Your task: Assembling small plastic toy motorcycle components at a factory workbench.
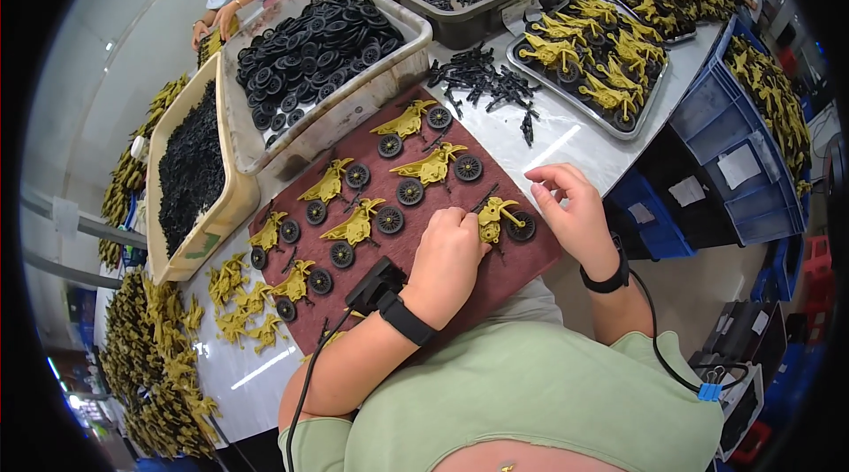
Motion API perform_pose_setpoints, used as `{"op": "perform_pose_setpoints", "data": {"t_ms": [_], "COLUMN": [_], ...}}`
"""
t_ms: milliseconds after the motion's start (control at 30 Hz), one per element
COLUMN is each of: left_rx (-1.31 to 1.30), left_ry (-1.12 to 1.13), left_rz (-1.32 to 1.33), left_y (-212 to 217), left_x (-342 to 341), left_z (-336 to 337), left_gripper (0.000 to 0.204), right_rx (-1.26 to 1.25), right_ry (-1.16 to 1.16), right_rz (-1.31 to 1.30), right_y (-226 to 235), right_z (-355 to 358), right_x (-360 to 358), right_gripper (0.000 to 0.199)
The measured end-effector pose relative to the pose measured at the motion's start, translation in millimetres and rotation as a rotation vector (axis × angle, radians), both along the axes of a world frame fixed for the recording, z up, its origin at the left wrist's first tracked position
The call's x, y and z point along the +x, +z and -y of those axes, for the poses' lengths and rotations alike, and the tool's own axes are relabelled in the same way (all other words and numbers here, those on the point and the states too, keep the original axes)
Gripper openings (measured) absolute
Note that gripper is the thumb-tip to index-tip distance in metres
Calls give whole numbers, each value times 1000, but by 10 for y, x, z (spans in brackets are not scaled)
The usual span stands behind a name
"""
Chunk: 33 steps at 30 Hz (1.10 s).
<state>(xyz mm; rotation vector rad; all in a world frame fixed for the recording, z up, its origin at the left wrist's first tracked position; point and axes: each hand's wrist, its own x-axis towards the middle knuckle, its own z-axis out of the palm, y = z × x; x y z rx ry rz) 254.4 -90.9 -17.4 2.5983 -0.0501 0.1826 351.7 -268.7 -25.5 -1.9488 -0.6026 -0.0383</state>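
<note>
Close up, we log a yellow toy motorbike (498,217) lying at the near right part of a dark red mat (522,270), one black wheel (521,226) already at its right end. Our left hand (449,262) sits over the bike's left end, fingers curled down and pressing on it; what lies under the fingertips is hidden, so we cannot tell whether a second wheel is pinched there. Our right hand (573,211) hovers just beside the bike, loosely open, thumb and forefinger drawn near each other, nothing visibly held.

Risks, as we judge them: the bike lies near the mat's edge, so a hard push from the left hand could skid it off toward the table (575,132). A wheel pressed in crooked could pop out and roll away. The other finished bikes (431,165) lie close together in rows on the mat, and a sweeping wrist could knock their wheels loose.

Pose: the left forearm comes up from the lower edge, wrist bent down, a black wristband (407,320) with a cable on it. The right forearm comes in from the lower right, wrist cocked, palm turned leftward.

Beyond the mat stand a tub of black wheels (309,48) and a loose pile of black small parts (485,81).
</note>
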Motion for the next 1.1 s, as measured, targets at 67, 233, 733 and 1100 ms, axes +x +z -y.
{"op": "perform_pose_setpoints", "data": {"t_ms": [67, 233, 733, 1100], "left_rx": [24, 149, -84, -75], "left_ry": [3, -4, -126, -44], "left_rz": [0, -22, -20, 403], "left_y": [10, 55, 284, 397], "left_x": [21, 38, -65, -263], "left_z": [13, 16, -20, 64], "left_gripper": [35, 29, 22, 26], "right_rx": [-13, -22, 39, 534], "right_ry": [39, 194, 535, 624], "right_rz": [-4, 54, -146, -356], "right_y": [23, 23, -9, -93], "right_z": [-5, -20, 35, -73], "right_x": [-14, -38, 39, -183], "right_gripper": [17, 30, 38, 33]}}
